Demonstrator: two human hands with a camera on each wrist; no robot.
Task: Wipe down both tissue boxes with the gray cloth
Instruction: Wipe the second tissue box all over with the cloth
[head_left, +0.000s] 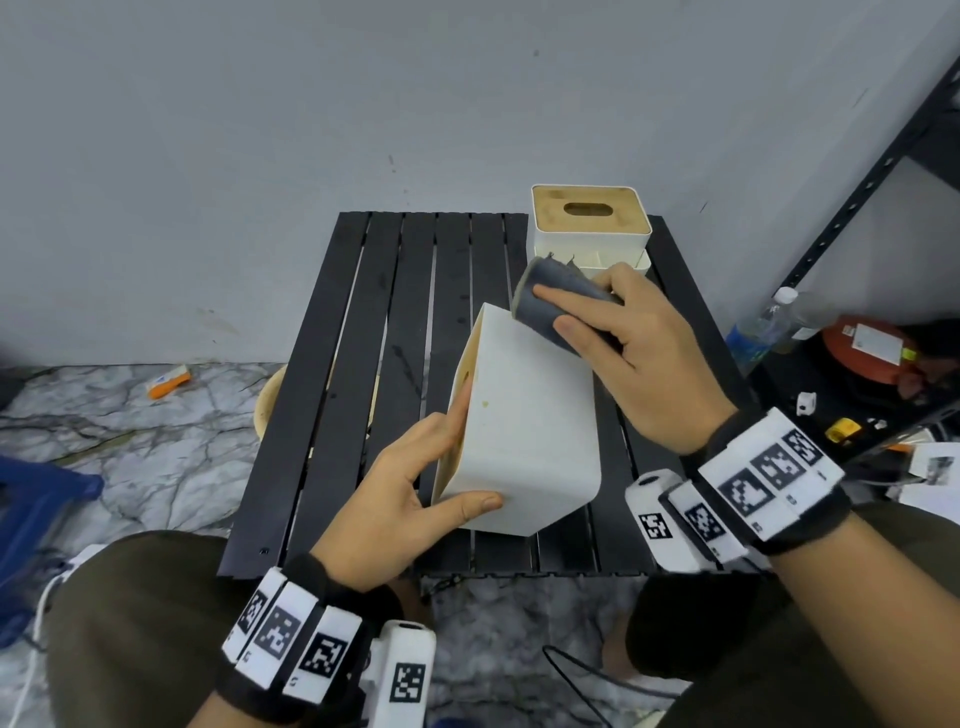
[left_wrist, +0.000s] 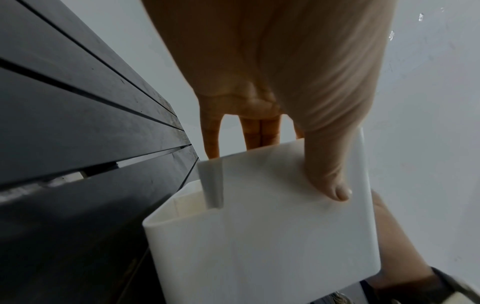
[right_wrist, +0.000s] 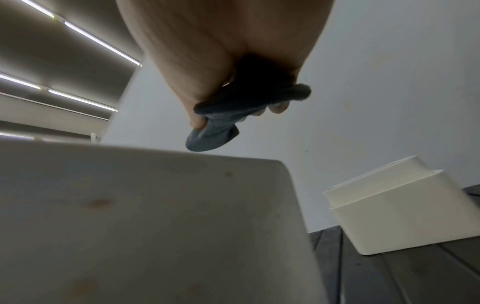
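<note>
A white tissue box (head_left: 524, 431) lies tipped on its side on the black slatted table (head_left: 363, 364), its wooden lid facing left. My left hand (head_left: 415, 488) grips its near corner, thumb (left_wrist: 330, 176) on the white face (left_wrist: 259, 236) and fingers on the lid side. My right hand (head_left: 639, 353) holds the folded gray cloth (head_left: 550, 301) at the box's far top edge; in the right wrist view the cloth (right_wrist: 215, 133) hangs just above that edge (right_wrist: 145, 205). The second tissue box (head_left: 589, 223), white with a wooden slotted lid, stands upright at the table's far right (right_wrist: 405, 211).
A black metal shelf (head_left: 878, 171) stands to the right, with a water bottle (head_left: 763, 327), an orange reel (head_left: 872, 348) and small items on its lower level. A gray wall is behind the table. On the marble floor lie an orange item (head_left: 169, 382) and a blue object (head_left: 36, 514).
</note>
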